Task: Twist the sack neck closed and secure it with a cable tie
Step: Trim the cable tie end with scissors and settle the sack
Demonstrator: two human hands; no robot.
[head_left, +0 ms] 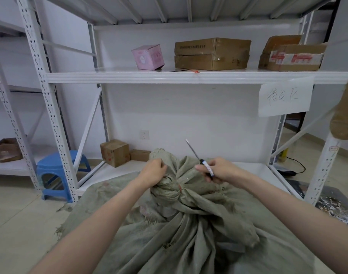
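Head view: the green woven sack [189, 234] lies on the floor in front of the person, with its mouth gathered into a twisted sack neck [169, 191] between the two hands. The left hand [153, 172] is on the neck itself, its fingers curled round the bunched fabric just above the twist. The right hand [222, 171] is beside the neck, to its right and not touching it. Its thumb and fingers pinch the thick end of what looks like a cable tie [194, 153]. The tie's long axis slants up and to the left, so its free tip points away from the neck, which lies below and to the left of the pinching fingers. A small red fleck [180, 187] shows at the twist, but I cannot tell what it is. To loop the neck, the tip probably has to swing down and under.
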